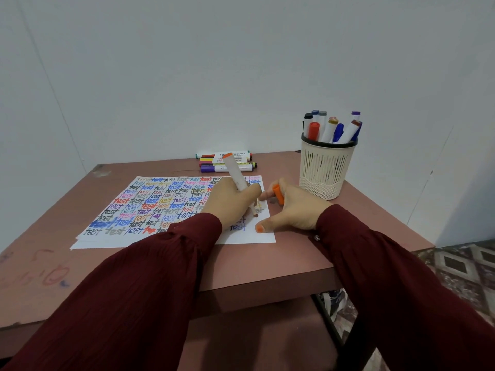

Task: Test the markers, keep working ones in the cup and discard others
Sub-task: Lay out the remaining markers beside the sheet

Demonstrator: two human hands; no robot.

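Observation:
My left hand (232, 202) grips a white marker (235, 172) with an orange end, its tip down on the paper (150, 207) near the right edge. The sheet is covered with the word "test" in many colours. My right hand (292, 210) rests on the paper's right side and holds the orange cap (278, 194) between its fingers. A cream slotted cup (325, 170) at the back right holds several markers (332, 128). A pile of several capped markers (226, 162) lies at the table's far edge behind the paper.
The brown table (267, 263) stands against a white wall, with pen scribbles on its left part. A lower shelf shows under the front edge. Patterned floor tiles (466, 266) lie to the right.

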